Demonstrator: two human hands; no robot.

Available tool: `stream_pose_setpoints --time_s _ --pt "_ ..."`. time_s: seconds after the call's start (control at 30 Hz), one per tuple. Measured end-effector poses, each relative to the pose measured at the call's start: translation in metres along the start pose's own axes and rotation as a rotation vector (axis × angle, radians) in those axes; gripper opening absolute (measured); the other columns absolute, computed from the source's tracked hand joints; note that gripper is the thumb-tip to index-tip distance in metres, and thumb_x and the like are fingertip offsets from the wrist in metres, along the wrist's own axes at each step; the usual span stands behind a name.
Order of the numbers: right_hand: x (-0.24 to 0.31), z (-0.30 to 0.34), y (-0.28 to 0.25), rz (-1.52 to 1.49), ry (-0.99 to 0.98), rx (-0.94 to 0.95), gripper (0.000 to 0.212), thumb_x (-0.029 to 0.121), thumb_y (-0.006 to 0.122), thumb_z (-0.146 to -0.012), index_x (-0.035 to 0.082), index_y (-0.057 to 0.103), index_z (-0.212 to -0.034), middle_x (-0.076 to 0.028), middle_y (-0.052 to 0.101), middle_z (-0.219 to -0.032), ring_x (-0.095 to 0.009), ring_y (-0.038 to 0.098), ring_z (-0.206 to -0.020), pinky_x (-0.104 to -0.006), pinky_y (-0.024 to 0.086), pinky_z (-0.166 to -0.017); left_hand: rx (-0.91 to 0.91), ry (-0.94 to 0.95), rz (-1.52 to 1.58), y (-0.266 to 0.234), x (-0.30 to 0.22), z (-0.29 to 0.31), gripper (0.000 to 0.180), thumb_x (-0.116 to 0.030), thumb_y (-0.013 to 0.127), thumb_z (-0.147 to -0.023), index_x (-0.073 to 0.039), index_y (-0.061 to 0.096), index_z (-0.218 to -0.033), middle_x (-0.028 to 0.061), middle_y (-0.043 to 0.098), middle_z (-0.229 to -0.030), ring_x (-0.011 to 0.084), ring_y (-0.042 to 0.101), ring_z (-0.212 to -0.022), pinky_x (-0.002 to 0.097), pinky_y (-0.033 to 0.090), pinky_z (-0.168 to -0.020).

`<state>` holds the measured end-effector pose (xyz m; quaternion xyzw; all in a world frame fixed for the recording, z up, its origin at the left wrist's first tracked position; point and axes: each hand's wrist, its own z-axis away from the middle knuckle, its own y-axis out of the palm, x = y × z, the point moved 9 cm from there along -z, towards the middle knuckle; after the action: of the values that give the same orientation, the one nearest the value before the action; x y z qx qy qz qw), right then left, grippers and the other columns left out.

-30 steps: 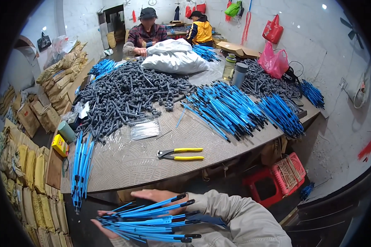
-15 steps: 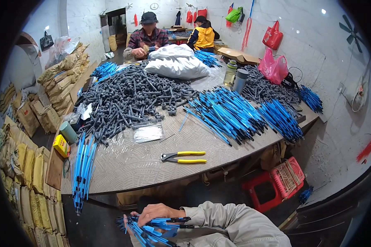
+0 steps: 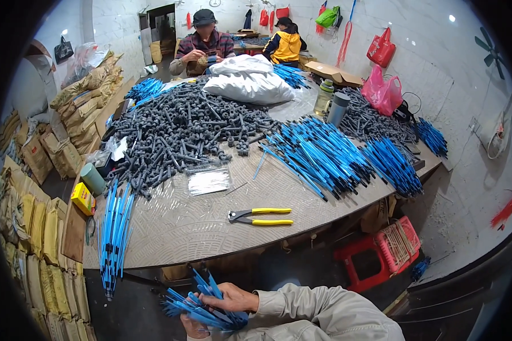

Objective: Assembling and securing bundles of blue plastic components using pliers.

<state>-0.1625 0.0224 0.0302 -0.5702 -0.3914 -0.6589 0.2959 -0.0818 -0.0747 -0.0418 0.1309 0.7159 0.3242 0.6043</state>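
Note:
Below the table's front edge I hold a bundle of thin blue sticks with black ends [image 3: 224, 323]. My left hand [image 3: 194, 328] is closed round it from below, its fingers partly hidden by the sticks. My right hand [image 3: 233, 296] grips the bundle from above, and some sticks fan up past its fingers. On the table nearest my hands lie end-cutting pliers [image 3: 260, 216] with yellow handles. A loose row of similar blue sticks [image 3: 115, 233] overhangs the table's left front edge.
A heap of dark grey plastic bolt-like parts [image 3: 182, 125] covers the table's far left. Large piles of blue sticks [image 3: 318, 156] lie right. Bottles [image 3: 338, 109] and a white sack [image 3: 250, 85] stand behind. A red stool [image 3: 365, 267] is below right. Across the table a person [image 3: 203, 48] works.
The bundle has turned in my hands: its sticks pointed right along my sleeve and now fan upward. My left hand shows lower, beneath the bundle. The view has shifted slightly.

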Motion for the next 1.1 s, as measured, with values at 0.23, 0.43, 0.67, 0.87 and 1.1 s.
stream_pose_setpoints --time_s 0.23,0.43,0.67,0.87,1.1 --pt "-0.020 0.000 -0.023 -0.094 -0.053 -0.146 0.014 0.019 0.059 -0.087 0.005 0.060 -0.084 0.003 0.054 -0.072 -0.005 0.044 -0.064 -0.0159 0.038 -0.057 -0.211 0.009 -0.477 -0.003 -0.002 0.009 0.073 -0.005 0.070 -0.067 -0.002 0.036 -0.132 0.0150 0.053 -0.120 0.0240 0.056 -0.101 0.0347 0.044 -0.091" --pt "-0.015 0.001 -0.040 -0.082 -0.075 -0.062 0.005 0.007 0.062 -0.082 0.004 0.060 -0.085 0.002 0.055 -0.079 -0.005 0.047 -0.068 -0.0187 0.042 -0.063 0.253 0.116 -0.445 0.054 -0.005 -0.026 0.080 -0.033 0.079 -0.064 -0.001 0.035 -0.123 0.0101 0.057 -0.104 0.0204 0.052 -0.097 0.0342 0.038 -0.093" --pt "-0.003 -0.005 0.008 -0.177 -0.090 0.220 0.005 0.005 0.059 -0.081 0.002 0.055 -0.083 -0.008 0.052 -0.088 -0.019 0.051 -0.075 -0.0289 0.042 -0.070 0.197 -0.247 -0.089 0.039 -0.012 0.016 0.042 -0.011 0.060 -0.077 -0.004 0.045 -0.115 0.0082 0.056 -0.099 0.0144 0.052 -0.085 0.0253 0.041 -0.078" --pt "-0.023 0.011 -0.027 -0.142 0.135 -0.106 0.010 0.013 0.057 -0.076 0.005 0.052 -0.072 -0.008 0.057 -0.077 -0.016 0.051 -0.070 -0.0272 0.041 -0.069 0.208 -0.011 -0.305 0.064 -0.019 -0.010 0.041 -0.030 0.077 -0.073 -0.006 0.054 -0.097 -0.0014 0.054 -0.075 0.0109 0.045 -0.061 0.0232 0.038 -0.059" --pt "-0.036 -0.002 -0.020 0.067 0.022 0.003 0.010 0.011 0.056 -0.079 0.005 0.052 -0.072 -0.009 0.056 -0.077 -0.019 0.052 -0.071 -0.0325 0.044 -0.070 0.603 -0.266 -0.242 0.067 -0.031 -0.061 0.033 -0.035 0.056 -0.089 -0.003 0.055 -0.098 0.0061 0.064 -0.083 0.0138 0.059 -0.067 0.0243 0.047 -0.064"
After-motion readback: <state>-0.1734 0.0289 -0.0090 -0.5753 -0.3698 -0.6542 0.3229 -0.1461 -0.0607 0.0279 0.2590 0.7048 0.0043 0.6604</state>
